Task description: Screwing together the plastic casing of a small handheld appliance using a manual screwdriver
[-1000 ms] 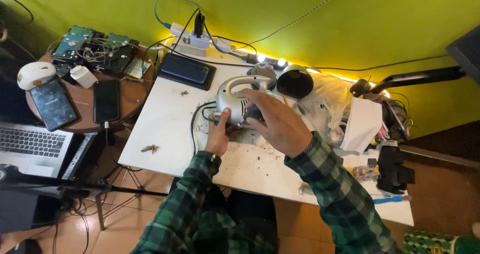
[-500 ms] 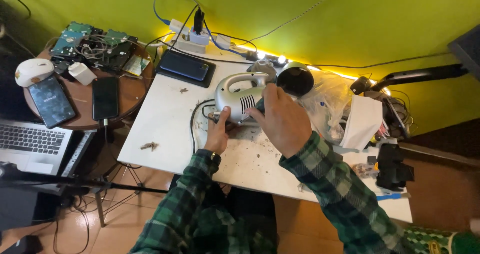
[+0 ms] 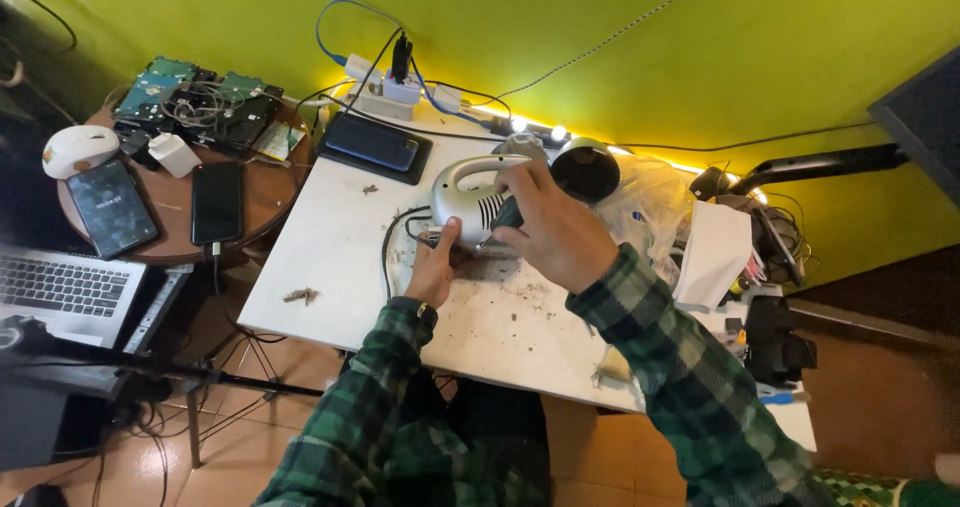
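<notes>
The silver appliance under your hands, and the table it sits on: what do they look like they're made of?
The silver appliance looks like moulded plastic with a satin metallic finish: rounded shell, looped handle, moulded vent slots; metal cannot be ruled out. The white table looks like laminated board, matte and smooth, scuffed and speckled with dark debris near the left hand and right hand.

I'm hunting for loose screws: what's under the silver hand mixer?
The silver hand mixer rests on the white table, with dark crumbs and a black cord beside it. Both hands hide the spot directly underneath.

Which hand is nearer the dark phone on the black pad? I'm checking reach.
Left. The left hand grips the silver appliance below the dark phone; the right hand sits farther right.
</notes>
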